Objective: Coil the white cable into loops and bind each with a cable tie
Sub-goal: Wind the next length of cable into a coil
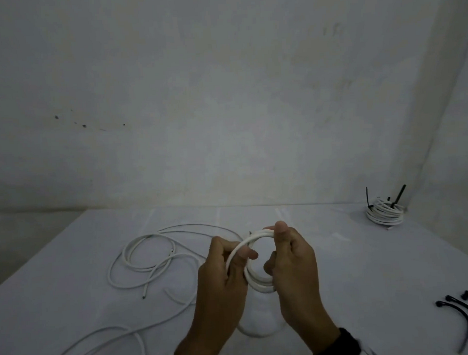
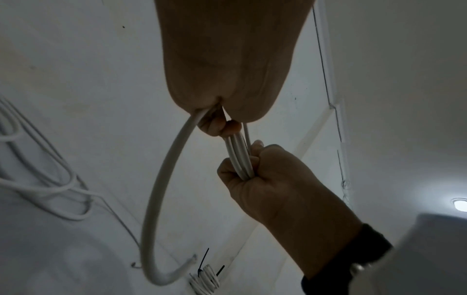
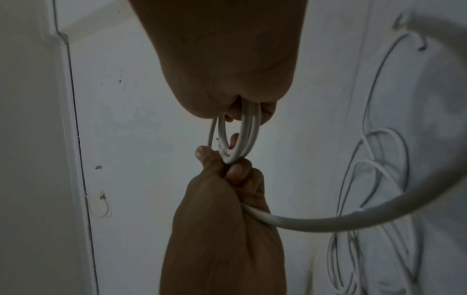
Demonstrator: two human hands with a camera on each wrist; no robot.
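Above the middle of the table both hands hold a small coil of white cable [image 1: 254, 279] upright. My left hand [image 1: 226, 269] grips the coil's left side, fingers curled round its strands. My right hand [image 1: 290, 258] pinches the right side, thumb on the top strands. In the left wrist view the right hand [image 2: 255, 171] clasps several strands [image 2: 240, 157], and a free cable end [image 2: 161, 199] curves away. In the right wrist view the left hand [image 3: 227, 179] clasps the coil [image 3: 242, 137]. Black cable ties [image 1: 464, 315] lie at the right front.
Loose white cable [image 1: 145, 259] sprawls over the table's left half, more [image 1: 106, 341] toward the front left. A coil bound with black ties [image 1: 384, 211] sits at the back right corner. A white cloth [image 1: 352, 266] covers the table; a wall stands behind.
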